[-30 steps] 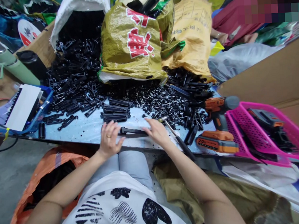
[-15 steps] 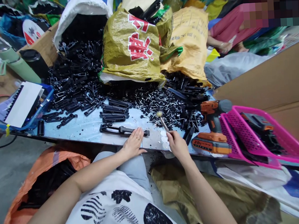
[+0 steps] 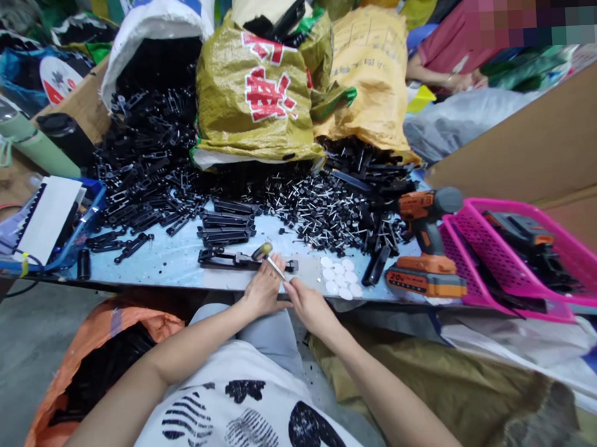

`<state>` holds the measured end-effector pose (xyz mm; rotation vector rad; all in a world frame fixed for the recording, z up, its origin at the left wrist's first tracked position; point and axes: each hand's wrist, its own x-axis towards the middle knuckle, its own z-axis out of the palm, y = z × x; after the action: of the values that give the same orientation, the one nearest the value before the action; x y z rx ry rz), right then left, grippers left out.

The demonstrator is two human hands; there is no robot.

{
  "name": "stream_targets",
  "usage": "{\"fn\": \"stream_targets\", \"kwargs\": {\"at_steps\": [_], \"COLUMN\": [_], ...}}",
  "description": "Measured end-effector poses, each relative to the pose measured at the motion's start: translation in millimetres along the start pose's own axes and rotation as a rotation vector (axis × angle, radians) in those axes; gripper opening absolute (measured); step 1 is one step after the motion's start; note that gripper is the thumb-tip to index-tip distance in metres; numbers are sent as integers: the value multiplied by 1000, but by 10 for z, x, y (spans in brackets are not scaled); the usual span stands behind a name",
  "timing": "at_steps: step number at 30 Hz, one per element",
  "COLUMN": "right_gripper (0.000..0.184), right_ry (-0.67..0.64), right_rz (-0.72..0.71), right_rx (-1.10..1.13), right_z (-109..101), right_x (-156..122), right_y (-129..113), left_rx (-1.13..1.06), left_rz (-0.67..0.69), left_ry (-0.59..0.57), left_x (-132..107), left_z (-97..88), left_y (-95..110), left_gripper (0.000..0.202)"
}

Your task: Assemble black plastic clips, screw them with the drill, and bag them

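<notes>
My right hand (image 3: 310, 307) is closed round the handle of a small hammer (image 3: 277, 268). The hammer's yellowish head (image 3: 262, 251) is over a long black plastic part (image 3: 223, 258), just by my left fingers. My left hand (image 3: 266, 286) rests across that part near its right end and holds it against the table edge; the hammer partly hides its fingers. Several similar black parts (image 3: 227, 222) lie stacked behind. White round discs (image 3: 340, 278) are spread to the right of my hands, and a heap of black-headed metal pins (image 3: 322, 212) lies beyond them.
An orange cordless drill (image 3: 426, 275) and a pink basket (image 3: 525, 301) stand at right. Bulging sacks (image 3: 251, 92) and piled black pieces (image 3: 149, 144) line the back. At left are a blue tray (image 3: 90, 201) and a green bottle (image 3: 38, 140). Another person's hands (image 3: 464, 81) show at upper right.
My right hand has carried the hammer left, from beside the pins to above the black plastic part, uncovering the white discs. My left hand stays on the part.
</notes>
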<state>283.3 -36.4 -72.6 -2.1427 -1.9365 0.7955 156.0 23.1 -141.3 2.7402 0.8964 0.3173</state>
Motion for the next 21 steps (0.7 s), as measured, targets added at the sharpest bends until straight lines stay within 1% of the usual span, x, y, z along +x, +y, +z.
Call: {"fn": "stream_targets", "kwargs": {"at_steps": [1, 3, 4, 5, 6, 7, 8, 9, 10, 12, 14, 15, 16, 18, 19, 21], "right_gripper": [35, 38, 39, 39, 39, 39, 40, 42, 46, 51, 43, 38, 37, 42, 45, 45], "right_ry": [51, 148, 191, 234, 282, 337, 387, 417, 416, 330, 188, 124, 68, 3, 5, 35], "right_rz": [37, 126, 171, 198, 192, 145, 52, -80, -235, -506, -678, -717, -734, -728, -715, -704], "right_rx": [-28, -105, -159, -216, -263, -291, -300, -296, -289, -308, -388, -432, -472, -537, -561, -601], "right_z": [-70, -237, -311, -366, -398, -407, -393, -360, -315, -210, -124, -99, -88, -110, -141, -223], "right_x": [21, 61, 87, 119, 158, 204, 260, 325, 397, 556, 696, 742, 766, 742, 702, 601], "right_y": [78, 259, 348, 424, 477, 500, 489, 444, 371, 176, -23, -107, -178, -287, -331, -403], "left_rx": [-7, -12, -2, 14, 42, 68, 73, 60, 44, 18, 24, 31, 32, 16, -1, -37], "left_rz": [16, 33, -11, -90, -231, -383, -489, -536, -543, -457, -317, -247, -185, -112, -102, -105], "left_ry": [-3, 23, 71, 134, 221, 297, 323, 311, 283, 226, 208, 198, 179, 115, 90, 87], "left_x": [-7, -51, -95, -157, -234, -322, -414, -502, -579, -678, -696, -680, -655, -594, -568, -532], "left_z": [-60, -260, -394, -540, -687, -825, -944, -1037, -1102, -1145, -1102, -1064, -1022, -940, -905, -844], "left_y": [-10, -89, -164, -258, -366, -476, -580, -666, -730, -788, -785, -778, -775, -791, -810, -857], "left_gripper": [100, 89, 79, 69, 61, 55, 51, 48, 47, 43, 40, 44, 52, 69, 70, 62]}}
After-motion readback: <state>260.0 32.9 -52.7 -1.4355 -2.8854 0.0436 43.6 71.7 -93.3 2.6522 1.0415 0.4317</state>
